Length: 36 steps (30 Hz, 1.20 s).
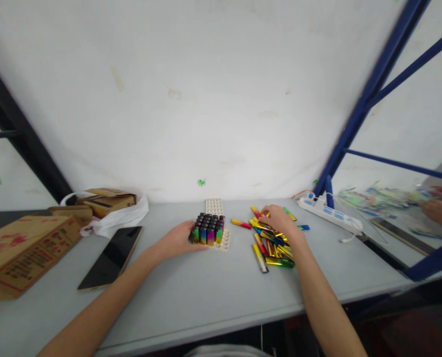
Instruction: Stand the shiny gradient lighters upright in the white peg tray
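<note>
Left hand [178, 240] clasps upright lighters [208, 232]—light, steady pressure suits—while right hand [278, 218], grip unclear, reaches into the pile [272, 249].

- No words, brands or numbers could be read.
- The long cardboard box [38, 238], toward the counter's [191, 302] left edge, bore dark print [35, 270] and red marks [1, 245], both illegible.
- A small green scrawl [201, 182], also unreadable, stood on the wall [221, 124] above the counter's back edge.
</note>
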Tool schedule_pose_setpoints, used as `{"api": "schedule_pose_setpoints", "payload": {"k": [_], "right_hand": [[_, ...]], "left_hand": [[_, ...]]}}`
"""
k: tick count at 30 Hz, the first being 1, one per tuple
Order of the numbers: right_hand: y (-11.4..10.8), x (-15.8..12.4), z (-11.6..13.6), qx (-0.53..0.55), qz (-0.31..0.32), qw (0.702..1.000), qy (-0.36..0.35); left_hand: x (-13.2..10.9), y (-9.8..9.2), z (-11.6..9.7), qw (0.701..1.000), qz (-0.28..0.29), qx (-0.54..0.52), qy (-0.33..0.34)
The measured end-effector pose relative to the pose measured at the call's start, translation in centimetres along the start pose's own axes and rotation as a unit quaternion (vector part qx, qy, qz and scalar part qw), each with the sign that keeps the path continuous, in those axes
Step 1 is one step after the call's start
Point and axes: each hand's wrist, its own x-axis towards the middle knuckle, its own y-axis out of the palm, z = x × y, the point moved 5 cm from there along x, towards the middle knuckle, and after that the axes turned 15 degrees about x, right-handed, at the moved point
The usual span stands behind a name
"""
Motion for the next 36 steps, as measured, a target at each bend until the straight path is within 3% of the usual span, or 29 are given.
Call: {"api": "schedule_pose_setpoints", "payload": {"k": [3,6,9,12,16,18,20,24,27,32,36], "right_hand": [[0.1,-0.4,0.0,0.008,0.057,0.998,0.014],[0.2,-0.3,0.2,-0.007,0.059,0.998,0.012],[-0.2,0.1,0.8,-0.001,-0.026,0.999,-0.035],[-0.9,0.3,1.8,0.077,-0.138,0.984,-0.086],[-1.3,-0.1,2.7,0.238,-0.254,0.934,-0.083],[-1.0,-0.4,3.0,0.311,-0.281,0.906,-0.064],[-0.2,-0.4,3.5,0.403,-0.258,0.877,-0.042],[2.1,-0.1,4.9,0.602,-0.134,0.787,-0.027],[3.1,-0.3,5.9,0.669,-0.099,0.736,-0.025],[4.9,-0.6,7.2,0.710,-0.030,0.703,-0.003],[6.1,-0.6,8.0,0.688,0.013,0.725,-0.030]], "left_hand": [[0.0,0.1,0.0,1.000,0.003,0.010,0.004],[0.0,0.2,0.1,1.000,0.007,0.015,-0.001],[0.1,0.2,0.2,1.000,0.006,0.018,-0.003],[0.1,0.3,0.1,1.000,0.016,0.020,0.007],[0.0,0.2,0.0,0.999,0.019,0.029,0.003],[0.0,0.1,0.0,0.999,0.021,0.032,-0.001],[0.0,0.1,-0.1,0.999,0.024,0.030,-0.001],[0.0,0.1,-0.4,0.999,0.025,0.022,-0.001],[0.0,0.0,-0.3,1.000,0.017,0.023,-0.010],[0.1,0.1,-0.1,1.000,0.009,0.015,-0.005],[0.0,0.1,-0.1,1.000,0.007,0.015,-0.006]]}}
